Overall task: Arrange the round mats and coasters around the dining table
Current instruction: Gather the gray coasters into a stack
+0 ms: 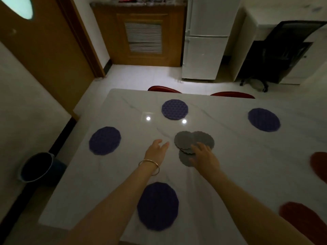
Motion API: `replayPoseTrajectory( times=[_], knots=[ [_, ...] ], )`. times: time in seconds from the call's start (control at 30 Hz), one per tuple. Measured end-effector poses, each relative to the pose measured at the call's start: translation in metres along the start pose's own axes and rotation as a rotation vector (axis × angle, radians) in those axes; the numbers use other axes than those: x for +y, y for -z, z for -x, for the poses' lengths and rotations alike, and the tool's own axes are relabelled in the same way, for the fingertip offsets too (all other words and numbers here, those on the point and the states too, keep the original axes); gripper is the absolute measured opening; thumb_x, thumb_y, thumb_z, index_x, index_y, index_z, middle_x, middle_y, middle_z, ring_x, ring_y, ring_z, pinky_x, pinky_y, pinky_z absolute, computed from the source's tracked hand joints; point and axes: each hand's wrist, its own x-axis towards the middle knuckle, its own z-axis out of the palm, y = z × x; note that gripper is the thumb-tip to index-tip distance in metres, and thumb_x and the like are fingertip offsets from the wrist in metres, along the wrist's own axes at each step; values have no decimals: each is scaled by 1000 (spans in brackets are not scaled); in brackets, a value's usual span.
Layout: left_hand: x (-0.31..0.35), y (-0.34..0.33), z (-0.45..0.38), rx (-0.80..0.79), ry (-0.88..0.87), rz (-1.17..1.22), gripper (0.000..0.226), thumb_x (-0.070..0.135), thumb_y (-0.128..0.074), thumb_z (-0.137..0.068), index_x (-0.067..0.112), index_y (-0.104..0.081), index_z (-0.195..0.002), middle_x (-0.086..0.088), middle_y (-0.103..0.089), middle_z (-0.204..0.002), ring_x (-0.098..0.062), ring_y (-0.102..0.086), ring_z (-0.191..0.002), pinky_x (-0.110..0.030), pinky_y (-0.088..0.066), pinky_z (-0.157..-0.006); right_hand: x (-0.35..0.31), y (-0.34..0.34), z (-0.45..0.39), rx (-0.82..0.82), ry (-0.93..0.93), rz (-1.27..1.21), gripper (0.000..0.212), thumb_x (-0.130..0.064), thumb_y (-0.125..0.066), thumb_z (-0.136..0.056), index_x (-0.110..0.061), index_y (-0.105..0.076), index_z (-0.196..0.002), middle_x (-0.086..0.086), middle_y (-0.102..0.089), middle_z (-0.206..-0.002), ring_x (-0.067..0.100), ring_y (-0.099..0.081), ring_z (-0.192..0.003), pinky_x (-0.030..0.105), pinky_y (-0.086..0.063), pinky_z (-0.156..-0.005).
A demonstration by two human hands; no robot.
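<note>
Right hand (203,156) is pressing flat, fingers spread, on the fanned grey coasters (192,141); left hand (156,149) is hovering open at their 9 o'clock. You are risking dragging several coasters together across the glossy counter (247,165).

The table (238,156) is glossy white marble-look stone, mirroring two ceiling lights. On it, the purple mats (104,140) look matt, honeycomb-textured rubber; the grey coasters (185,138) near its centre look matt with scalloped edges.

- table (238,156): white marble, grey veins
- mats (174,109): purple, honeycomb pattern
- coasters (187,139): grey, scalloped edges
- right-edge mats (320,165): red
- bangle (149,166): gold
- fridge (207,38): white
- bucket (36,167): blue
</note>
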Motion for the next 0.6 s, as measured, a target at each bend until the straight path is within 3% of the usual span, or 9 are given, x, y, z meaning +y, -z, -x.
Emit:
replayPoseTrajectory(
  times=[0.13,0.27,0.53,0.6],
  knots=[
    [6,-10,-25,82,95,63,54,47,-48,-94,20,-42,-140,-2,-46,-143,-21,-47,-124,-25,-34,-100,16,-4,-37,-58,57,-23,56,-31,-55,-92,-19,-34,-143,9,-28,-151,28,-29,-135,39,-41,-102],
    [1,-19,-35,142,199,141,52,48,-50,-92,18,-49,-135,-6,-52,-136,-27,-51,-120,-44,-40,-106,25,-13,-59,-101,122,3,53,-33,-52,-94,-16,-36,-141,11,-30,-150,29,-29,-134,41,-39,-104],
    [-7,-31,-47,201,285,225,47,44,-53,-92,15,-53,-129,-10,-55,-131,-27,-53,-119,-45,-42,-105,34,-27,-83,-76,242,126,52,-42,-54,-91,-17,-43,-136,8,-36,-147,29,-35,-129,40,-36,-106],
    [-8,-34,-49,206,306,265,45,42,-54,-92,14,-54,-128,-10,-59,-121,-27,-57,-112,-46,-44,-103,35,-28,-84,-85,293,215,48,-40,-50,-93,-16,-44,-134,10,-37,-147,30,-40,-125,39,-41,-100]
  ],
)
